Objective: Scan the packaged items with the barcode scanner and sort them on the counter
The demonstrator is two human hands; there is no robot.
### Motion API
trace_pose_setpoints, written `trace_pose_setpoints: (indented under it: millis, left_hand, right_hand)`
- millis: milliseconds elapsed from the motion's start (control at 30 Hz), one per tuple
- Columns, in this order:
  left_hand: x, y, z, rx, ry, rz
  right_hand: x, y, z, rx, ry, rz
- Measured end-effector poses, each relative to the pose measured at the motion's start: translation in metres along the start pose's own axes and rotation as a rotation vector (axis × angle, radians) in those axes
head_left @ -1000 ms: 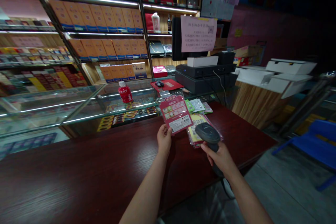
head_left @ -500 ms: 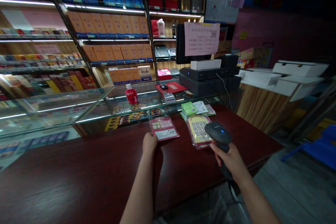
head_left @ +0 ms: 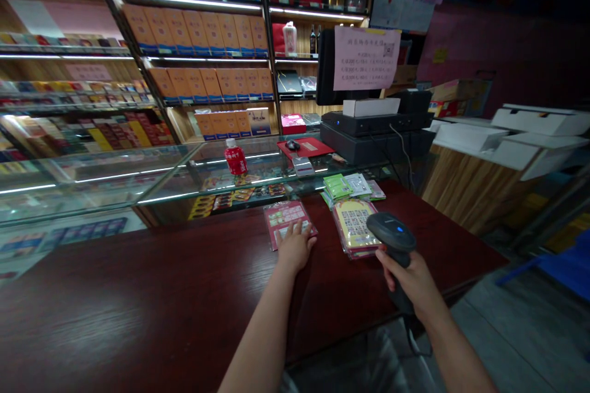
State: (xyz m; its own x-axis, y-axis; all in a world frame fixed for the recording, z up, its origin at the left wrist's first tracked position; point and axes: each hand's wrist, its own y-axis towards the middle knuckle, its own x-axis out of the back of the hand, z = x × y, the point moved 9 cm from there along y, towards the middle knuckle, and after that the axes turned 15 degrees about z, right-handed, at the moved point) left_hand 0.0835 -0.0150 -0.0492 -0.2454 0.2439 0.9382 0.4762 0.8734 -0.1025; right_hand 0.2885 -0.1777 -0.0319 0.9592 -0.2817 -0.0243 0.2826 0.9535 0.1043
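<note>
With fingers spread, my left hand [head_left: 295,247] rests over the lower part of a flat pink packet in clear wrap [head_left: 284,215] on the dark red table [head_left: 184,295]. A black barcode scanner [head_left: 391,232] with a blue light is gripped in my right hand [head_left: 415,282], its head pointing left. Just left of the scanner lies a stack of wrapped packets [head_left: 357,224], the top one yellow with a grid of small pictures. Behind that stack are several green sachets [head_left: 337,186] and a white sachet [head_left: 358,184].
A glass display counter [head_left: 221,166] borders the table's far side, with a red bottle [head_left: 235,158] on it. A monitor with a pink notice [head_left: 366,60] stands above a black cash drawer [head_left: 369,142]. To the right are white boxes [head_left: 539,120] and a blue stool [head_left: 562,276].
My left hand has moved from the packet's lower left corner onto its lower part, fingers now spread. The scanner stays in my right hand. The camera view has shifted slightly.
</note>
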Motion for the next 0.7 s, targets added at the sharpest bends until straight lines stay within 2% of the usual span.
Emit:
trace_pose_setpoints:
  millis: [100, 300, 467, 700]
  left_hand:
    - [0.005, -0.006, 0.017, 0.167, -0.006, 0.007]
    - [0.024, -0.02, 0.061, 0.454, 0.001, -0.128]
    - [0.03, -0.024, 0.08, 0.494, -0.012, -0.174]
    - [0.028, -0.02, 0.097, 0.541, 0.027, -0.169]
  right_hand:
    - [-0.001, 0.0, -0.002, -0.015, -0.001, 0.019]
    - [-0.004, 0.001, -0.003, -0.02, -0.025, 0.036]
    - [-0.005, 0.002, -0.004, -0.009, 0.0, 0.046]
    - [-0.003, 0.001, -0.001, -0.016, -0.014, 0.033]
